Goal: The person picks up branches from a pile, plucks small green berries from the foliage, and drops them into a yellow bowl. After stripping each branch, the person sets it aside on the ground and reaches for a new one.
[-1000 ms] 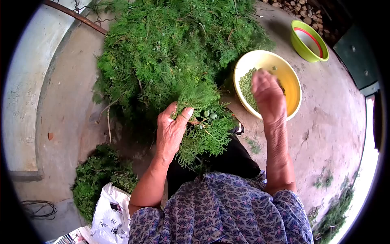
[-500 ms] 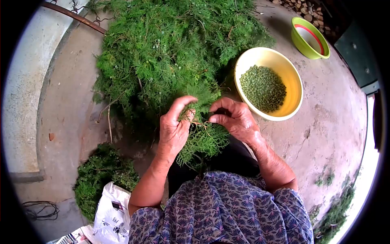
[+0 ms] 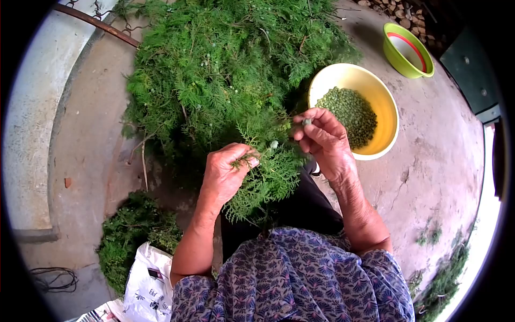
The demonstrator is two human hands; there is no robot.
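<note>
My left hand is closed around a leafy cypress branch, whose flat green sprays hang over my lap. A pale green cone shows on that branch, just right of my left fingertips. Between the thumb and fingers of my right hand a small green seed cone is pinched. This hand is at the left side of the yellow bowl, covering part of its rim from view. Many small round green cones lie inside the bowl.
A large heap of cypress branches fills the ground ahead. A smaller pile of greenery and a white sack lie at left. A green basin stands beyond the bowl, near stacked firewood. Black cable lies far left.
My right hand has moved up and right, away from the branch toward the bowl, with a cone now visible in its fingers. My left hand has shifted slightly lower, its fingers closing on the branch.
</note>
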